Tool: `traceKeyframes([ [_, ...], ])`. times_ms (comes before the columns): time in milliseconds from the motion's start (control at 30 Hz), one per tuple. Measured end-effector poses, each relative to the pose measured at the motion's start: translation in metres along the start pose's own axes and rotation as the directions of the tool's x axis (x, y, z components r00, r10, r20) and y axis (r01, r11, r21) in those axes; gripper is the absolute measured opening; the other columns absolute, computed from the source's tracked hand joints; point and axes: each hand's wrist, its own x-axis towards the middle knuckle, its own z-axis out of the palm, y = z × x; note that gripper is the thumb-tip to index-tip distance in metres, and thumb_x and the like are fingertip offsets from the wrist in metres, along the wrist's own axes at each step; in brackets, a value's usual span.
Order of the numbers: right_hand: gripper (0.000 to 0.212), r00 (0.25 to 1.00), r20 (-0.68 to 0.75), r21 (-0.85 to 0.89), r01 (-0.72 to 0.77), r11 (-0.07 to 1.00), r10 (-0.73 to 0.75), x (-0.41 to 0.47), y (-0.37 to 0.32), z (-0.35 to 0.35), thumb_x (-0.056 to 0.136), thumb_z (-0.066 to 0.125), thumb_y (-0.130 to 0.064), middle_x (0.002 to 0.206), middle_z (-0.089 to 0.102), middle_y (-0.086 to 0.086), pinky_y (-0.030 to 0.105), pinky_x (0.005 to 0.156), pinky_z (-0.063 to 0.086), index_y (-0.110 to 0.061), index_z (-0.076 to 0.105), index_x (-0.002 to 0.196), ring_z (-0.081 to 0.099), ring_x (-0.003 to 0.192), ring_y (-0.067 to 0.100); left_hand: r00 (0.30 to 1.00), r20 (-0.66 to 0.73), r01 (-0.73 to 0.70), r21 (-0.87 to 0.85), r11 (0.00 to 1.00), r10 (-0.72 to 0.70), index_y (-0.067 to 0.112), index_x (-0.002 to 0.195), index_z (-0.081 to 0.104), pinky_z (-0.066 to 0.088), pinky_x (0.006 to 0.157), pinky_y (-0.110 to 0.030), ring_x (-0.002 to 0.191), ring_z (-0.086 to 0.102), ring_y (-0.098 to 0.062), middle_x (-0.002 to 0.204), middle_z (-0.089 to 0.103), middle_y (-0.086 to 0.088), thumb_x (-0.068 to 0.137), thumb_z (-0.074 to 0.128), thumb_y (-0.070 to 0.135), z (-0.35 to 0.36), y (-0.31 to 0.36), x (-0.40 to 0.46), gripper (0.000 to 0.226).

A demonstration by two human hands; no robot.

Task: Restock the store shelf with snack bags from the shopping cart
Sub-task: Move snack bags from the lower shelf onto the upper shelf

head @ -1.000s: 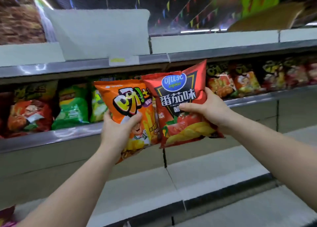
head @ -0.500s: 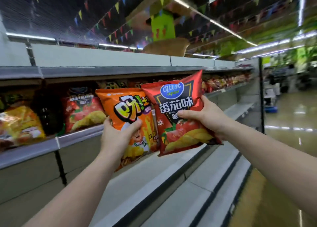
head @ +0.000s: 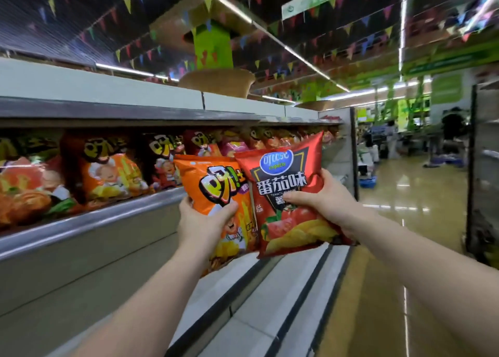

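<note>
Left hand [head: 201,223] grips orange snack bag [head: 216,192], fingers clamped round its lower left edge, thumb on the front. Right hand [head: 322,197] grips red tomato chip bag [head: 286,194], fingers curled over its right side. Both bags held upright in mid-air, side by side, red one overlapping the orange one's right edge, just right of the shelf [head: 89,221]. Stocked snack bags [head: 108,173] line the shelf at left. Glossy aisle floor [head: 421,200] far right.

Supermarket aisle, stocked snack shelf [head: 89,219], bunting [head: 270,67]
</note>
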Motion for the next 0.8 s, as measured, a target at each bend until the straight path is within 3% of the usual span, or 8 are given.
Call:
traceKeyframes([
  [67,0.061,1.0,-0.028,-0.006,0.013,1.0,-0.013,0.018,0.01,-0.013,0.065,0.083,-0.015,0.098,0.067,-0.007,0.016,0.065,0.054,-0.021,0.049,0.114,0.065,0.082,0.006,1.0,0.008,0.0,0.008,1.0,0.0,0.026,0.131,0.044,0.051,0.09,-0.05,0.101,0.065,-0.026,0.118,0.064,0.002,0.04,0.079,0.06,0.027,-0.002,0.017,0.103],
  [167,0.054,0.996,-0.088,-0.007,0.012,1.0,-0.012,0.045,0.028,-0.029,0.066,0.082,-0.014,0.09,0.064,-0.012,0.009,0.055,0.05,-0.024,0.048,0.107,0.062,0.075,0.002,0.999,0.025,-0.025,0.013,1.0,0.024,0.022,0.133,0.041,0.05,0.094,-0.05,0.105,0.062,-0.027,0.12,0.062,0.0,0.05,0.082,0.051,0.06,-0.003,0.04,0.097],
  [333,0.067,0.987,-0.159,-0.048,-0.019,0.999,0.011,0.097,0.064,-0.04,0.062,0.085,-0.02,0.102,0.069,-0.004,0.033,0.081,0.054,-0.02,0.052,0.119,0.067,0.089,0.015,0.997,0.069,-0.046,0.001,0.999,0.046,0.019,0.136,0.039,0.047,0.097,-0.049,0.11,0.059,-0.027,0.126,0.059,-0.002,0.063,0.084,0.04,0.111,-0.025,0.095,0.088],
  [533,0.067,0.974,-0.227,-0.098,-0.015,0.995,-0.007,0.168,0.094,-0.055,0.063,0.084,-0.02,0.104,0.068,-0.001,0.037,0.084,0.054,-0.018,0.05,0.12,0.067,0.089,0.016,0.982,0.158,-0.09,-0.063,0.994,0.099,0.019,0.137,0.039,0.046,0.099,-0.051,0.112,0.058,-0.028,0.128,0.059,-0.003,0.065,0.084,0.037,0.172,-0.045,0.173,0.087],
  [700,0.056,0.942,-0.332,-0.096,0.009,0.995,-0.04,0.224,0.114,-0.082,0.066,0.082,-0.015,0.094,0.065,-0.008,0.016,0.063,0.053,-0.021,0.049,0.111,0.063,0.08,0.006,0.961,0.245,-0.103,-0.103,0.989,0.126,0.018,0.141,0.03,0.044,0.1,-0.05,0.115,0.057,-0.03,0.13,0.056,-0.006,0.07,0.082,0.032,0.234,-0.043,0.231,0.089],
  [800,0.063,0.925,-0.38,-0.088,-0.007,0.996,-0.027,0.257,0.135,-0.107,0.064,0.084,-0.013,0.102,0.067,-0.002,0.025,0.073,0.056,-0.016,0.049,0.116,0.066,0.087,0.013,0.943,0.305,-0.092,-0.147,0.985,0.133,0.014,0.14,0.033,0.043,0.101,-0.046,0.114,0.056,-0.026,0.126,0.055,-0.003,0.07,0.083,0.025,0.282,-0.05,0.257,0.086],
])
